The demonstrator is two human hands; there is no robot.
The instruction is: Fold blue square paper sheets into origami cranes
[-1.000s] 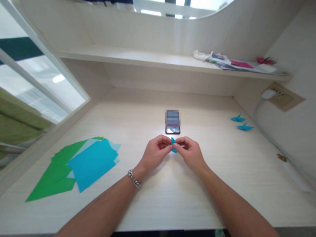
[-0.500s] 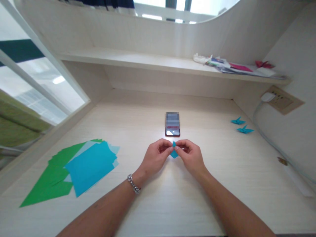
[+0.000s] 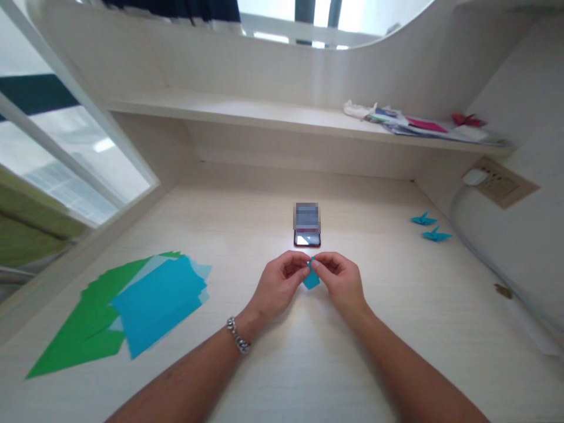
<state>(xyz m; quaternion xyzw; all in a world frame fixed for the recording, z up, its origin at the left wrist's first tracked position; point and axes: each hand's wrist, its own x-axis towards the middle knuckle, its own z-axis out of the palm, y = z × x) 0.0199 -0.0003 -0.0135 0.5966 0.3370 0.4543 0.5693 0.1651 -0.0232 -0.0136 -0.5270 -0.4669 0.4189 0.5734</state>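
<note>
A small folded piece of blue paper (image 3: 311, 279) is pinched between both hands over the middle of the pale wooden desk (image 3: 282, 364). My left hand (image 3: 278, 284), with a metal bracelet at the wrist, grips its left side with closed fingers. My right hand (image 3: 338, 281) pinches its right side and top. Most of the paper is hidden behind the fingertips.
A phone (image 3: 307, 225) lies just beyond the hands. Loose blue and green paper sheets (image 3: 132, 302) lie at the left. Two folded blue paper cranes (image 3: 429, 227) sit at the right, near a wall socket (image 3: 497, 182) and cable. A shelf (image 3: 423, 126) holds papers.
The hands stay together on the blue paper, with the fingers shifting slightly and more of the paper showing below them. The view has tilted a little.
</note>
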